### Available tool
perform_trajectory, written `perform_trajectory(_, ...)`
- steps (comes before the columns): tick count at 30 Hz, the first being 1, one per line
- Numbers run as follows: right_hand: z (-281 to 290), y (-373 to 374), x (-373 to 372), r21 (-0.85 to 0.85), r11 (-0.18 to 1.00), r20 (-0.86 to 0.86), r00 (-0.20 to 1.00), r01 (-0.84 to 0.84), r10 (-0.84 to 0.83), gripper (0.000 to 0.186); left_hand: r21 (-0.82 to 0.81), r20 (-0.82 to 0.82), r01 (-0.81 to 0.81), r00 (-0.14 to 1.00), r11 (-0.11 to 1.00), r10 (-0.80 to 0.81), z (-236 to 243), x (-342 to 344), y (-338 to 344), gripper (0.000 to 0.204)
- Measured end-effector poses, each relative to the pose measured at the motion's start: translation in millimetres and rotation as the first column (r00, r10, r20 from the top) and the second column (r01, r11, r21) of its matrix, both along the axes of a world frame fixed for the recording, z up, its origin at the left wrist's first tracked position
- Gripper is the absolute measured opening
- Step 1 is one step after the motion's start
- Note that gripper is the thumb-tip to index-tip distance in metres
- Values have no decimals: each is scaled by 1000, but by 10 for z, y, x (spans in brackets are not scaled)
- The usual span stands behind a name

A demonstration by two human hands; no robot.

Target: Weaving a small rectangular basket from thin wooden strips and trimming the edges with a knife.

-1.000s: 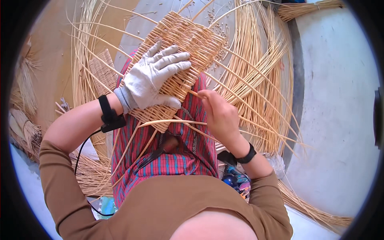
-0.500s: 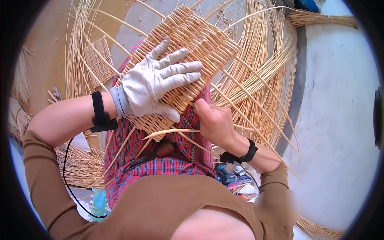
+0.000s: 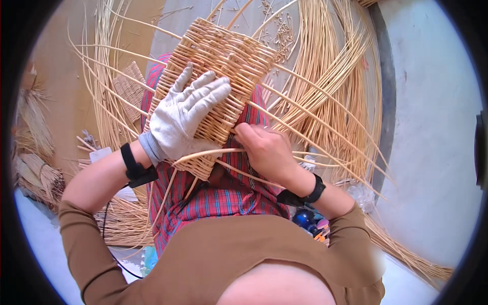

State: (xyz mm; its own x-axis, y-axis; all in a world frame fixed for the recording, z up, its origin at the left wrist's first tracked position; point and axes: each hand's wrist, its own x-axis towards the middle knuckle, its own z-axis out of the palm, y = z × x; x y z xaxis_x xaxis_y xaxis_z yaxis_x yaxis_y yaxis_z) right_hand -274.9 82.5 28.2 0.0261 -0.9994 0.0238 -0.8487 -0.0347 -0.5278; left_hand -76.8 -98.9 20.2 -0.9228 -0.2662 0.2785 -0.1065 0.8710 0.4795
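Observation:
A woven wicker panel [image 3: 223, 51] lies tilted across my lap, with long rods [image 3: 325, 99] sticking out from its sides. My left hand [image 3: 185, 114], in a whitish work glove, presses flat on the panel, its fingers stretched out over the weave. Bare and closed, my right hand [image 3: 267, 152] is at the panel's lower right edge. It pinches a pale curved wicker rod [image 3: 206, 152] that arcs from near the lower corner; the fingertips are partly hidden beside the weave.
Bundles of loose rods [image 3: 325, 46] lie on the floor ahead to the right, and more stand left [image 3: 104, 66]. A smaller woven piece [image 3: 131, 84] rests left of my knee. Short offcuts [image 3: 283, 38] are scattered ahead. A dark blue round object [image 3: 304, 217] sits by my right hip.
The panel and my left hand have shifted left and slightly turned. My right hand has moved a little left along the panel edge, and the rod's curve now lies higher against the weave.

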Motion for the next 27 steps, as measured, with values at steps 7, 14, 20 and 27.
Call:
perform_trajectory(7,296,-33,-137,-519,846,-127,968,123,-219,24,-120,16,-52,998,991,54,-152,-64,-9,102)
perform_trajectory(14,-95,-147,-143,-153,958,-114,959,241,-260,18,-216,136,70,990,974,-41,-20,-352,-170,114)
perform_trajectory(20,17,379,25,-339,905,109,945,-256,308,30,-227,123,74,991,971,-47,-62,-260,-222,115)
perform_trajectory(27,-386,393,564,-321,813,-88,870,-485,485,27,-234,49,106,994,966,-98,-144,-296,-211,118)
